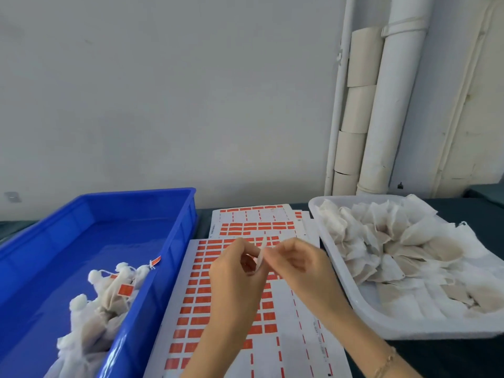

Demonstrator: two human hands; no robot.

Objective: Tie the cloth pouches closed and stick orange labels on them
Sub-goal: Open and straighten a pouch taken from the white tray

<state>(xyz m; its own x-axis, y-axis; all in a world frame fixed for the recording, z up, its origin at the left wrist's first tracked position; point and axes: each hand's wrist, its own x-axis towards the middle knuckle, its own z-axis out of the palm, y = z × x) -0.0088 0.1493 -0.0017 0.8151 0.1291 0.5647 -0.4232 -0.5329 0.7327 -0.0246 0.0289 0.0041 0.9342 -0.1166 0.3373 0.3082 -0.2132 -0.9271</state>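
A blue bin [114,233] at the desk's left edge holds tied, orange-labelled pouches [109,298], and a white tray [335,263] toward the right edge holds untied pouches [395,246]. Between them lie the orange label sheets [196,304]. Above these, the left hand [237,274] and right hand [297,266] each pinch one small pale strip [261,257] in a fingertip grip.

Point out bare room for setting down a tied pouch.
Free: the far floor of the blue bin, beyond the tied pouches heaped near; and dark table in front of the white tray. Crowded: that tray, full of flat pouches; label sheets fill the middle.
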